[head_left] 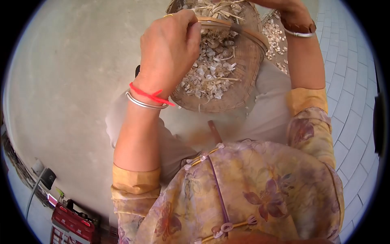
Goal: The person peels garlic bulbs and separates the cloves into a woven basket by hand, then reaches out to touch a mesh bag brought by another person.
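Note:
A woven basket (248, 67) with a curved handle (252, 35) lies between the knees. Dry garlic skins (209, 77) fill its near part, with stalks and garlic heads (215, 36) farther up. My left hand (172, 46) is above the basket's left side, fingers curled by the end of the handle; whether it holds the handle or something else is hidden. My right hand (290, 12) reaches over the far right side of the basket, its fingers mostly cut off by the top edge of the view.
Loose garlic cloves (274, 36) lie on the ground right of the basket. Grey paving (349, 93) runs along the right, smooth floor (73, 81) along the left. A red box (73, 221) and a dark object on a pole (48, 178) stand at lower left.

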A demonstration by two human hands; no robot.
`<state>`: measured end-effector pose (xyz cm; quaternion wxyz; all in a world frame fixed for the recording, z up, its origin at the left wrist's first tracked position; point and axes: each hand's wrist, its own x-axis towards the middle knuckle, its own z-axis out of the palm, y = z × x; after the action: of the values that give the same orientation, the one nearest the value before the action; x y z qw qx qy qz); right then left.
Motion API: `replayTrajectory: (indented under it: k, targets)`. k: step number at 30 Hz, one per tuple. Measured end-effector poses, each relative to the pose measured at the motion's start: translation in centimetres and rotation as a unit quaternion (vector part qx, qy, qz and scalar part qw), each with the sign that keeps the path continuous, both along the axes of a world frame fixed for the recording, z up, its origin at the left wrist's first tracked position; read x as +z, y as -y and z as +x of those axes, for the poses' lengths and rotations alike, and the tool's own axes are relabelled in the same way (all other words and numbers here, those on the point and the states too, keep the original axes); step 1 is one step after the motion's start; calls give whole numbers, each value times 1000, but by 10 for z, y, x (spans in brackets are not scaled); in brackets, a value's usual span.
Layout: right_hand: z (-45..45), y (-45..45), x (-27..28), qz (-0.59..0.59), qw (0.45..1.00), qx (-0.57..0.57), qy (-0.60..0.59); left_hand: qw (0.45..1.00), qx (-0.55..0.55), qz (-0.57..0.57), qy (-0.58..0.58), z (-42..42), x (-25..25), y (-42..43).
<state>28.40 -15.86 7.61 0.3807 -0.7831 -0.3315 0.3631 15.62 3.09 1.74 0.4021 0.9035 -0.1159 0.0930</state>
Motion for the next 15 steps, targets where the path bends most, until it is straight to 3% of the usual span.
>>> replayTrajectory:
  k: [1, 2, 4, 6, 8, 10, 12, 14, 15]
  targets:
    - [-18, -9, 10, -8, 997, 54, -46, 1000, 3, -2, 6, 0, 1, -1]
    - [-43, -13, -15, 85, 986, 138, -48, 1000, 5, -3, 12, -1, 2, -2]
    - [-76, -27, -42, 4, 931, 336, -143, 1000, 10, 1, 14, -4, 6, -5]
    - [-114, -23, -106, -91, 909, 343, -219, 1000, 17, 7, 14, -7, 11, -6]
    - [-131, -2, -175, -220, 907, 350, -85, 999, 19, -25, -22, -12, 18, -6]
    - [-129, 26, -245, -373, 894, 244, 35, 1000, 16, 0, -9, -15, 11, -10]
    - [-109, 58, -296, -454, 866, 165, 132, 999, 14, 28, 10, -14, 8, -13]
    - [-96, 77, -317, -445, 882, 26, 152, 1000, 16, 22, 13, -17, 8, -17]
    - [-95, 90, -338, -441, 885, 31, 147, 999, 19, 26, 6, -19, 10, -16]
